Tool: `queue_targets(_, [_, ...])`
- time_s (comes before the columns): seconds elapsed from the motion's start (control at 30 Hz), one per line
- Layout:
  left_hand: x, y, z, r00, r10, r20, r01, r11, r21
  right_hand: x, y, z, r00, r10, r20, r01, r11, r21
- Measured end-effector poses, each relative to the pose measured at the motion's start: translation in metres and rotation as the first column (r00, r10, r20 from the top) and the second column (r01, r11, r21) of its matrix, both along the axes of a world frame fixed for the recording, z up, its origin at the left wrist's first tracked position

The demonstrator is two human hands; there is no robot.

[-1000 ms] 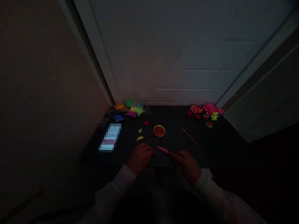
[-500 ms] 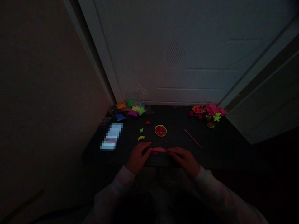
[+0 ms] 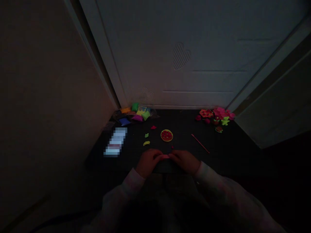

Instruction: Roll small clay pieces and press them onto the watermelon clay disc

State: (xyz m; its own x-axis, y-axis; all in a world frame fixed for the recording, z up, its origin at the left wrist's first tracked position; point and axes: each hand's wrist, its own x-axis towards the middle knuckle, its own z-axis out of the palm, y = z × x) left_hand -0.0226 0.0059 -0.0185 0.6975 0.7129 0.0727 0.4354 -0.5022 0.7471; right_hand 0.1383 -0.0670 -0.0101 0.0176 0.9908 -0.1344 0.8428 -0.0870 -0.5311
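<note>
A short pink strip of modelling clay (image 3: 165,156) is pinched at its two ends near the table's front edge. My left hand (image 3: 148,161) closes on its left end, and my right hand (image 3: 186,160) closes on its right end. Just beyond the fingers lies a small dark red bit of clay (image 3: 172,147). Farther back sits a round clay pizza (image 3: 166,136) with a yellow rim and red top. Left of it are a yellow clay piece (image 3: 146,143), a green one (image 3: 146,135) and a red one (image 3: 153,127).
On the dark table (image 3: 179,121), a pink stick (image 3: 200,143) lies to the right. Bagged coloured clay packets (image 3: 137,117) rest at the back left, above a blurred-out bright phone-like rectangle (image 3: 115,142). Several clay figures (image 3: 220,114) cluster back right, before a white door (image 3: 150,58).
Both hands have moved closer together along the pink clay, so less of it shows between them. The pink bit that lay below the strip is no longer visible.
</note>
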Motion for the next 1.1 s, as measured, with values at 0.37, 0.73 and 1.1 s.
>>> queue_targets(0.37, [-0.022,-0.005,-0.014,0.999,0.008,0.034,-0.018,0.951,0.308,-0.009,0.004,0.001,0.950,0.048,0.307,-0.033,0.998,-0.051])
queue_targets(0.73, [-0.024,-0.008,-0.017,0.993,-0.075,-0.092,0.107,0.903,0.416,-0.015,0.005,0.000,0.913,0.044,0.405,-0.027,0.998,-0.048])
queue_targets(1.1, [-0.021,-0.010,-0.017,0.975,-0.073,-0.209,0.166,0.866,0.472,-0.018,0.009,0.004,0.885,0.084,0.458,-0.049,0.995,-0.088])
